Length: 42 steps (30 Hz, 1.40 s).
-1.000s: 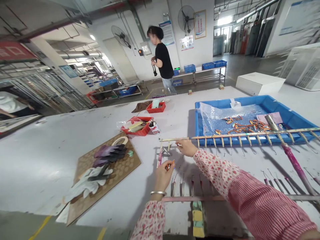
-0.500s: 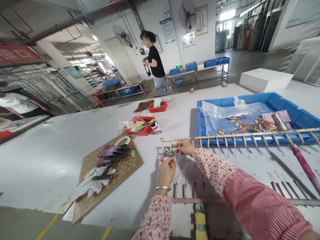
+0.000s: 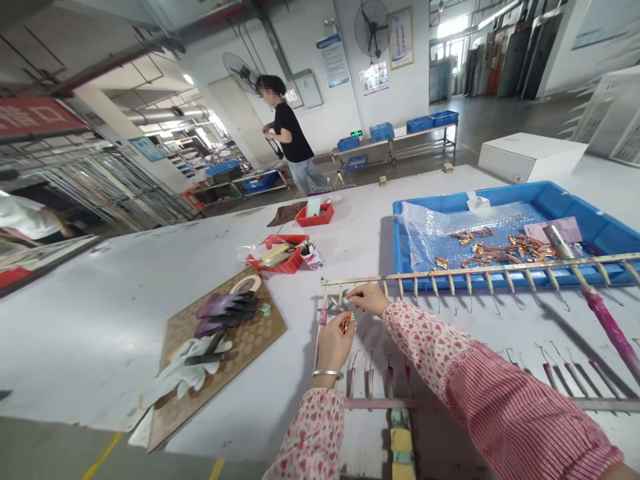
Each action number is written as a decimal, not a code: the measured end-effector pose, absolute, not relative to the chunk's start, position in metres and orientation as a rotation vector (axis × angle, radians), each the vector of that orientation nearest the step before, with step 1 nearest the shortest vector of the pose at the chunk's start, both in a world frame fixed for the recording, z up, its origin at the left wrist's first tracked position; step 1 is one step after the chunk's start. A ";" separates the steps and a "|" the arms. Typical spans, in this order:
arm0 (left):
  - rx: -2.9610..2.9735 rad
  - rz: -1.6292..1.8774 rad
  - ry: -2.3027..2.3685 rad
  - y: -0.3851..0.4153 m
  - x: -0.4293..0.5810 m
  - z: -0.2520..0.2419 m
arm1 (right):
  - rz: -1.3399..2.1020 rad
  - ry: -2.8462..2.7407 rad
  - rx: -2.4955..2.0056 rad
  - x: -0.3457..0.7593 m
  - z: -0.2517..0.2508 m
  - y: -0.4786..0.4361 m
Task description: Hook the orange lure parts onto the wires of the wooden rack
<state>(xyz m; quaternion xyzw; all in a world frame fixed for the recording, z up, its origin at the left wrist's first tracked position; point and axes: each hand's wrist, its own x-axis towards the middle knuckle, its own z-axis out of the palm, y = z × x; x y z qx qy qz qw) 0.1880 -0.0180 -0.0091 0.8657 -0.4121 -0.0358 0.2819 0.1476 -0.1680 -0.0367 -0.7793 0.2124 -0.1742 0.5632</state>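
A broad white surface (image 3: 100,320) in a factory hall, both hands working at a hooked metal rack.
The left hand (image 3: 334,345) is closed on small orange-and-blue parts (image 3: 346,324); the right hand (image 3: 369,299), at its 1 o'clock, pinches at the long pale metal bar with hanging hooks (image 3: 480,271). At 2 o'clock a blue plastic tray (image 3: 505,200) holds more orange parts; at 9 o'clock grey and purple gloves (image 3: 223,312) lie on a brown board (image 3: 255,343).
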 end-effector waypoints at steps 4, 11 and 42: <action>2.295 -0.134 -1.103 -0.018 0.188 -0.011 | -0.414 0.507 -1.855 0.146 -0.036 -0.167; 2.297 -0.218 -1.236 -0.021 0.195 -0.011 | -0.448 0.479 -2.143 0.133 -0.016 -0.161; 2.246 -0.485 -1.577 0.007 0.208 0.006 | -0.340 0.710 -1.428 0.077 -0.069 -0.035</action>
